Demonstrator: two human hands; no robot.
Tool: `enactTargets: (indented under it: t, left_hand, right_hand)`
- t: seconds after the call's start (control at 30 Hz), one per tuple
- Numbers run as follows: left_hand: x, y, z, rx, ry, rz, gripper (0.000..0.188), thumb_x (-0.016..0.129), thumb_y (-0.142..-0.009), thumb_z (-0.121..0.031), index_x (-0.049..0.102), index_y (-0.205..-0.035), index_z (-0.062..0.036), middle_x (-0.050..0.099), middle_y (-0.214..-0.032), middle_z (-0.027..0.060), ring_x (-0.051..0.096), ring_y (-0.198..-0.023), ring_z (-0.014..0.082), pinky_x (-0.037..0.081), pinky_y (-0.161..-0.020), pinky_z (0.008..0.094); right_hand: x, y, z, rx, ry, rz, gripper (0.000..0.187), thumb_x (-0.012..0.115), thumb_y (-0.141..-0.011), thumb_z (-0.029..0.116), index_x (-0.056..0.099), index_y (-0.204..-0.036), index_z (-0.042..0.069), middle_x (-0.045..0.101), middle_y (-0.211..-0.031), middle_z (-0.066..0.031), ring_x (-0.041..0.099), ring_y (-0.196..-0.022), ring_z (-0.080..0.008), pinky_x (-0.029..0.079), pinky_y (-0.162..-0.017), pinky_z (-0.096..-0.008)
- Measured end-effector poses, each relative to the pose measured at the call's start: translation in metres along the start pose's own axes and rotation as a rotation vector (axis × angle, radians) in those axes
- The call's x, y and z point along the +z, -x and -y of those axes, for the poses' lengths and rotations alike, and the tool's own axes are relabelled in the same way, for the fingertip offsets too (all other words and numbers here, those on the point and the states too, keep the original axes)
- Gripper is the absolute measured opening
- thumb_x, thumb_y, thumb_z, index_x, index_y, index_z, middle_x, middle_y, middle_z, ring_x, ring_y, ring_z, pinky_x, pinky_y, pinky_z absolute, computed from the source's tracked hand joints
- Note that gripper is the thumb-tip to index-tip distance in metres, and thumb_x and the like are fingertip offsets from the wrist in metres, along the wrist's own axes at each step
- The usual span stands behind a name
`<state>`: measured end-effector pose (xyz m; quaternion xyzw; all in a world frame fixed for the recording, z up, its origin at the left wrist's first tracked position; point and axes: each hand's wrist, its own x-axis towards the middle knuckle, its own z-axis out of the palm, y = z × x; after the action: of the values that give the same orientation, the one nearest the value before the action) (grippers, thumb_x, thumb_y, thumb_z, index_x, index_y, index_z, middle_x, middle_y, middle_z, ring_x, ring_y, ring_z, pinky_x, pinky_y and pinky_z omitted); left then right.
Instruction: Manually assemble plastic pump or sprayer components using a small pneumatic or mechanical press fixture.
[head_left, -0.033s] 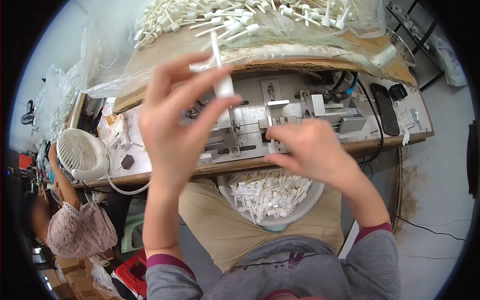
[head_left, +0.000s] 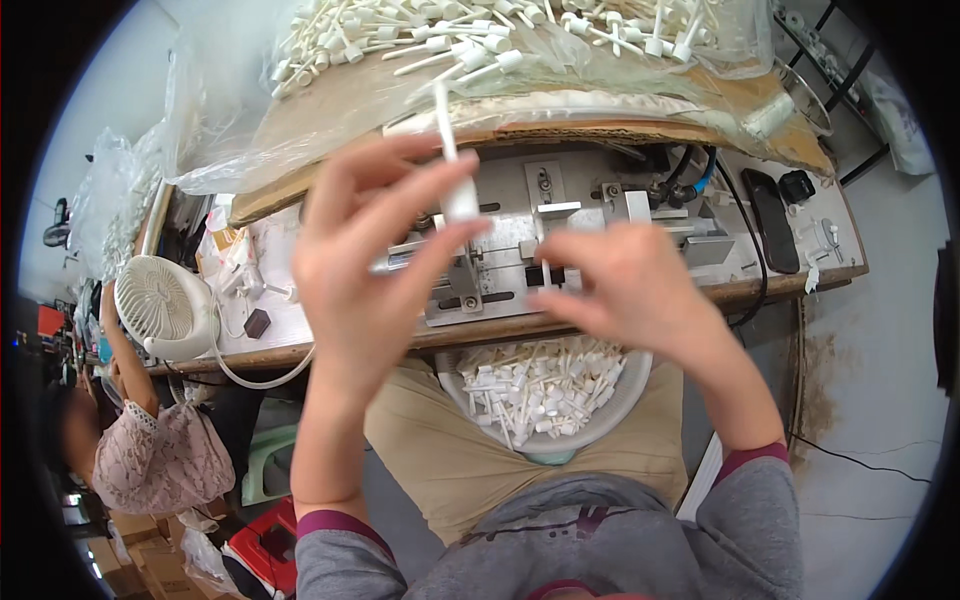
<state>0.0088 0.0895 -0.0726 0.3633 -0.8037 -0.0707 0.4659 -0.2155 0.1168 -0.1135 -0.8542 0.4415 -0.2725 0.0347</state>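
Note:
My left hand (head_left: 375,240) is raised over the left part of a metal fixture (head_left: 500,300). Its thumb and fingers pinch a white plastic stick with a cylindrical head (head_left: 458,200); the head is lowest and the thin shaft points up. At the middle of the fixture is my right hand (head_left: 640,290), blurred by motion. Its thumb and forefinger stand apart around a dark slot, and I make out no part held between them. The right hand covers some of the fixture.
Below the bench edge, a tub (head_left: 640,385) of similar white pieces sits between my legs. More white sticks (head_left: 480,50) lie on plastic-covered cardboard (head_left: 340,110) behind the fixture. A white fan (head_left: 160,305) stands left, a black phone (head_left: 768,220) right. Another person (head_left: 165,460) is at far left.
My left hand has shifted slightly right and down with the white stick. A white piece seen earlier between my right fingertips no longer shows there. My right hand has moved slightly right.

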Motion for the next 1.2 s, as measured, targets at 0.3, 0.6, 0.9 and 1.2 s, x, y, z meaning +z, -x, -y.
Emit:
enactTargets:
  t: [0.3, 0.6, 0.9, 1.2]
  left_hand:
    - [0.045, 0.059, -0.024, 0.031, -0.061, 0.145, 0.034, 0.082, -0.072, -0.003, 0.073, -0.105, -0.001, 0.068, -0.123, 0.0136, 0.07, -0.09, 0.0251, 0.057, -0.076, 0.0339]
    - [0.08, 0.08, -0.014, -0.009, -0.195, 0.257, 0.025, 0.079, -0.077, -0.014, 0.072, -0.099, -0.0049, 0.069, -0.126, 0.01, 0.07, -0.071, 0.0221, 0.055, -0.063, 0.0312]
    - [0.08, 0.074, -0.008, 0.017, -0.214, 0.294, 0.027, 0.079, -0.075, -0.015, 0.071, -0.098, -0.0048, 0.068, -0.126, 0.0129, 0.066, -0.058, 0.0194, 0.051, -0.057, 0.029]
    - [0.081, 0.076, -0.007, -0.032, -0.235, 0.287, 0.025, 0.08, -0.076, -0.018, 0.074, -0.098, -0.0091, 0.07, -0.124, 0.0058, 0.067, -0.057, 0.0231, 0.053, -0.054, 0.03]
  right_hand:
    - [0.013, -0.185, -0.097, -0.207, 0.129, -0.369, 0.056, 0.07, -0.086, 0.049, 0.066, -0.116, 0.002, 0.07, -0.105, -0.0177, 0.067, -0.101, -0.0357, 0.052, -0.088, -0.0449]
    - [0.015, -0.179, -0.104, -0.074, 0.365, 0.018, 0.046, 0.063, -0.092, 0.046, 0.064, -0.122, 0.011, 0.065, -0.114, -0.0113, 0.065, -0.105, -0.0332, 0.052, -0.091, -0.0453]
    - [-0.022, -0.121, -0.103, -0.097, 0.351, -0.141, 0.032, 0.065, -0.092, 0.022, 0.064, -0.123, 0.012, 0.066, -0.108, -0.0082, 0.068, -0.095, -0.0302, 0.055, -0.083, -0.0417]
    - [-0.024, -0.134, -0.121, 0.145, 0.254, -0.383, 0.058, 0.067, -0.087, 0.046, 0.061, -0.126, 0.003, 0.069, -0.1, -0.017, 0.067, -0.091, -0.0362, 0.054, -0.084, -0.0434]
